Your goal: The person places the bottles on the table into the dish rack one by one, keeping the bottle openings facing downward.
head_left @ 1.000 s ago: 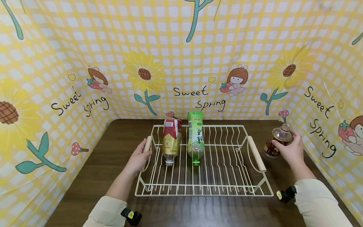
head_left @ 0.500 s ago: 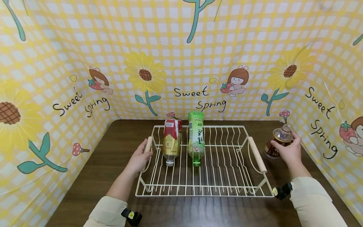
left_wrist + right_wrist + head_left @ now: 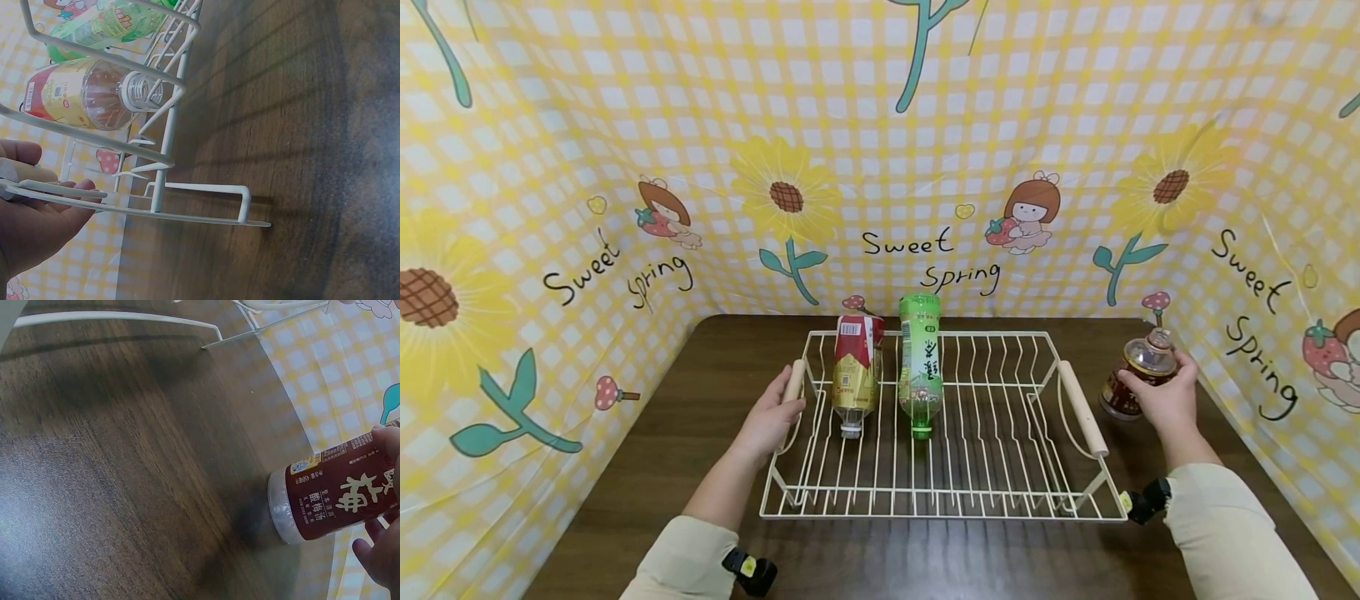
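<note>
A cream wire dish rack [image 3: 1000, 517] with wooden handles stands on the table. My left hand [image 3: 767, 421] grips its left handle [image 3: 793, 382], the thumb lying over the wood; the left wrist view shows fingers around the handle [image 3: 28, 172]. At the right, my right hand [image 3: 1172, 400] holds a clear plastic bottle with a dark red label [image 3: 1123, 393], thumb across its front. That bottle [image 3: 337, 494] is upright beside the rack, without a visible cap. Inside the rack, a red-and-gold labelled bottle [image 3: 854, 367] and a green bottle [image 3: 921, 358] lean upside down, mouths toward me.
The right wooden handle [image 3: 1082, 408] of the rack lies between the rack's slots and the dark red bottle. A dark wood table [image 3: 910, 558] carries everything. Yellow checked cloth [image 3: 865, 150] with cartoon prints hangs close behind the table and on both sides.
My right forearm has swung slightly left while that hand stays on the dark red bottle. My left hand still grips the rack handle, and the bottles in the rack keep their places.
</note>
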A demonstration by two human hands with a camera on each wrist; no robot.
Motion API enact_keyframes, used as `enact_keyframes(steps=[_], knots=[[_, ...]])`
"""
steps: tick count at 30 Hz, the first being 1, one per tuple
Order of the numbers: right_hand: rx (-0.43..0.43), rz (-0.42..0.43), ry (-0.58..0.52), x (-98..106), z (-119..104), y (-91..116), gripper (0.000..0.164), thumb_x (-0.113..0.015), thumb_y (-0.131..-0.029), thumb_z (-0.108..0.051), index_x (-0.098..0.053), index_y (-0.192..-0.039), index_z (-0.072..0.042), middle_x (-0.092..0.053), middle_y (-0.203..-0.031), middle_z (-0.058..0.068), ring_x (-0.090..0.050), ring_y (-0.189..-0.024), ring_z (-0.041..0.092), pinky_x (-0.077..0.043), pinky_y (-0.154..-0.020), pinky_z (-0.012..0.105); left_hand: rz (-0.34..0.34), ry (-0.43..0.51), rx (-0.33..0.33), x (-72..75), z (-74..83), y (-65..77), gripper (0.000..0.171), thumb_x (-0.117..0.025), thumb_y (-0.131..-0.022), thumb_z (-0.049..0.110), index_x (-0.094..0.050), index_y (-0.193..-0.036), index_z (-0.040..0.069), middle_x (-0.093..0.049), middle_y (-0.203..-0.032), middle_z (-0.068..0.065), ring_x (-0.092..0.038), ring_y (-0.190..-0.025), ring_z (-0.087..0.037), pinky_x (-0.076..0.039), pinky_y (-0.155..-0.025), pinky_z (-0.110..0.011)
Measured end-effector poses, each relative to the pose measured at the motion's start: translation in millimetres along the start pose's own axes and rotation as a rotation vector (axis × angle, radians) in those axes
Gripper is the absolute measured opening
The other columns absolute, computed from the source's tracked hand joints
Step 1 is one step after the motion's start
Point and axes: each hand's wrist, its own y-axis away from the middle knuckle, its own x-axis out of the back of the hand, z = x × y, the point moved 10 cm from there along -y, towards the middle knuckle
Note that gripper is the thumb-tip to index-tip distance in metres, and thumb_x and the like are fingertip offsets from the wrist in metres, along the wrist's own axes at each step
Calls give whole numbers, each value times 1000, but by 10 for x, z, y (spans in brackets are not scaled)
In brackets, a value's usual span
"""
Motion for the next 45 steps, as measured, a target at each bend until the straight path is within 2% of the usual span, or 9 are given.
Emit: enact_keyframes(steps=[9, 16, 23, 32, 41, 45], knots=[[4, 35, -19, 29, -53, 41, 98, -71, -85, -28, -5, -155, -14, -21, -159, 22, -25, -145, 39, -23, -119, 52, -6, 13, 15, 0, -12, -14, 71, -42, -98, 2, -2, -157, 2, -3, -164, -20, -26, -144, -37, -34, -113, -46], [28, 19, -54, 5, -191, 104, 97, -72, -84, -26, -4, -153, -16, -23, -158, 21, -28, -143, 38, -26, -117, 52, 1, -8, 7, 5, -1, -14, 71, -42, -98, 3, -2, -157, 2, -6, -164, -22, -33, -139, -37, -37, -109, -40], [47, -4, -89, 0, -386, 163, 94, -71, -85, -26, -6, -153, -17, -25, -157, 19, -32, -141, 38, -29, -116, 52, -5, 10, 9, 0, -2, -15, 71, -42, -98, 2, -2, -157, 1, -4, -164, -21, -28, -143, -38, -34, -113, -46], [177, -56, -24, -17, -747, 288, 93, -71, -87, -30, -11, -157, -15, -28, -156, 24, -32, -139, 45, -29, -112, 63, 8, -3, 12, 13, -5, -10, 71, -43, -98, 3, -3, -157, 2, -6, -164, -21, -34, -138, -36, -38, -106, -36], [296, -90, -27, -23, -1055, 386, 91, -71, -87, -24, -15, -157, -16, -28, -158, 22, -33, -137, 45, -31, -108, 64, -3, 3, 8, -4, -12, -1, 72, -43, -99, 3, -1, -157, 3, -5, -164, -22, -33, -139, -36, -37, -107, -40], [364, -105, -8, -34, -1208, 447, 90, -72, -87, -21, -17, -157, -12, -28, -157, 26, -33, -136, 49, -30, -107, 67, -5, -1, 10, -7, -12, -9, 71, -43, -99, 4, -1, -157, 3, -5, -164, -22, -32, -140, -37, -37, -108, -41]])
